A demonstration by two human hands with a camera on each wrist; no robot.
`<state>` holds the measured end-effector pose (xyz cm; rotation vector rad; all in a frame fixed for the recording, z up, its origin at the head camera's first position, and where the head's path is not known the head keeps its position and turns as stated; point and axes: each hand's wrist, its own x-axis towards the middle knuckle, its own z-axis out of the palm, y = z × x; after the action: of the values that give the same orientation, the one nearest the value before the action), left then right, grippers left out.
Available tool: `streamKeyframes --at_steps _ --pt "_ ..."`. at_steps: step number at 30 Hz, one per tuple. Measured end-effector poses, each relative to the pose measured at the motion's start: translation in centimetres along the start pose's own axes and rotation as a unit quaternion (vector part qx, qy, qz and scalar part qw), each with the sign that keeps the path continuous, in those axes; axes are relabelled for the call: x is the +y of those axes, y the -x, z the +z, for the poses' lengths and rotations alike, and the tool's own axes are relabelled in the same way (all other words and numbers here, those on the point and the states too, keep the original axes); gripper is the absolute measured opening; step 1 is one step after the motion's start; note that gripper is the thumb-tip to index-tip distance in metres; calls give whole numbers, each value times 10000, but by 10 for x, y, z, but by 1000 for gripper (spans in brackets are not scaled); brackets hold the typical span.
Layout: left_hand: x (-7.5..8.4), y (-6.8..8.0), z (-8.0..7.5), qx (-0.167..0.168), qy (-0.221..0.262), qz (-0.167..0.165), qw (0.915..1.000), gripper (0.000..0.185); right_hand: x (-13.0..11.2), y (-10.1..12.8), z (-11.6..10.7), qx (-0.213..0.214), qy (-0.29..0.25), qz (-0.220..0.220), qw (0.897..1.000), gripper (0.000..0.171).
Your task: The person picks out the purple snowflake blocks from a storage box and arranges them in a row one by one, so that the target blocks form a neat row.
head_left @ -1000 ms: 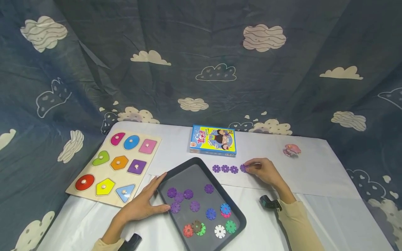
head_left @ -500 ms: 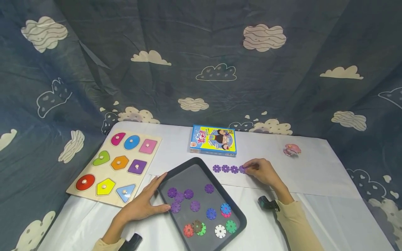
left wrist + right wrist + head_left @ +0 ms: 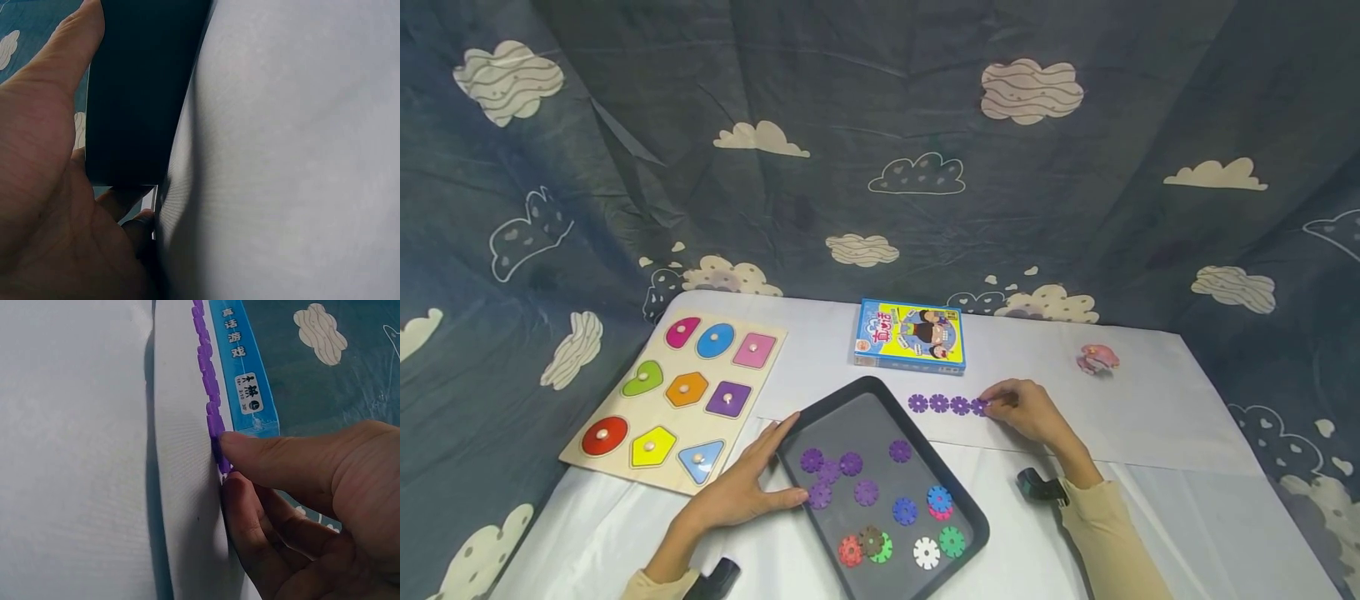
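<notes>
A row of several purple notched plastic discs lies flat on the white table in the head view. At the row's right end my right hand pinches the last purple disc by its edge, thumb and fingertips low over the cloth. That disc sits right beside its neighbour in the right wrist view. With its fingers fairly straight, my left hand rests along the left side of a dark grey tray; its thumb lies at the rim. Inside the tray are loose purple discs and other coloured ones.
Behind the row stands a blue and yellow card-game box. A wooden shape puzzle board lies at the left, and a small pink figure at the back right. A dark cloud-patterned curtain hangs behind the table.
My right hand has slid the last purple disc slightly left, closing the gap to the row, and now keeps still there. The left hand and the tray have stayed in place.
</notes>
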<state>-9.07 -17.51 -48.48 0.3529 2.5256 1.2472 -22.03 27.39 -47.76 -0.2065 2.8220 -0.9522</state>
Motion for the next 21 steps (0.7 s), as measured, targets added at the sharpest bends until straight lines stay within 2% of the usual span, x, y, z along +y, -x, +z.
streamKeyframes --at_steps 11,16,21 --pt "0 -1 0 27 -77 -32 10000 105 3 -3 -4 -165 -241 -131 9995 25" --pt "-1 0 0 -5 -71 -54 10000 105 -1 -3 -10 -170 -274 -488 9983 25" --pt "0 -1 1 28 -96 -39 9999 105 -18 -3 -17 -336 -399 -840 9951 25"
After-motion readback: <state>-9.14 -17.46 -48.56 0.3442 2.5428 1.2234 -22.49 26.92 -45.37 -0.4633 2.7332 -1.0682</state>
